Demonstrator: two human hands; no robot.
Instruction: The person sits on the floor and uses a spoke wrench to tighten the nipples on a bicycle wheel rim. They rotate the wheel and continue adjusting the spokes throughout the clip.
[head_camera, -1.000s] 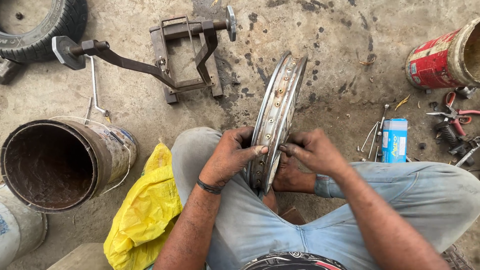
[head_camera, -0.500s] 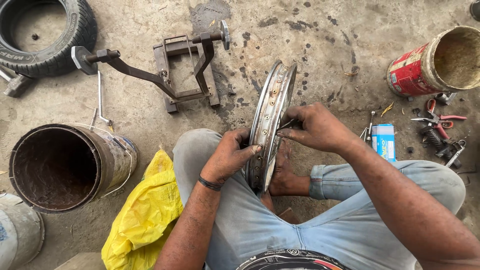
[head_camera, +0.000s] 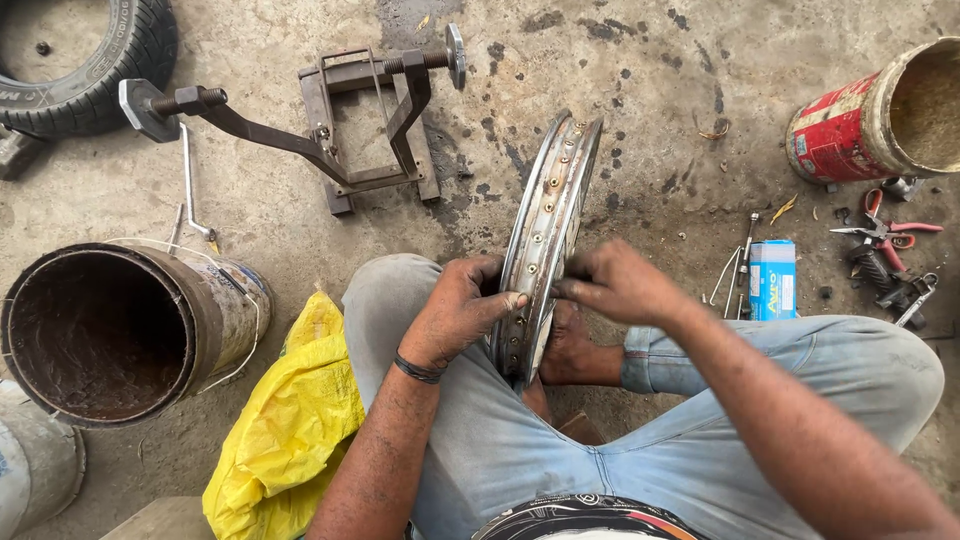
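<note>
The right hand (head_camera: 620, 285) has slid lower on the wheel rim (head_camera: 545, 240), fingers pinched on its edge. The left hand (head_camera: 460, 310) grips the rim at mid-frame.

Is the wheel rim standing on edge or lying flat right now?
On edge. The wheel rim stands upright between the person's legs, leaning slightly, with the left hand and right hand gripping it from either side.

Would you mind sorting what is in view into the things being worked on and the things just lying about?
In hand:
wheel rim, upright between the knees
left hand on its near side
right hand on its far side

Lying about:
metal stand
tyre
rusty drum
yellow bag
red can
blue box
pliers
</note>
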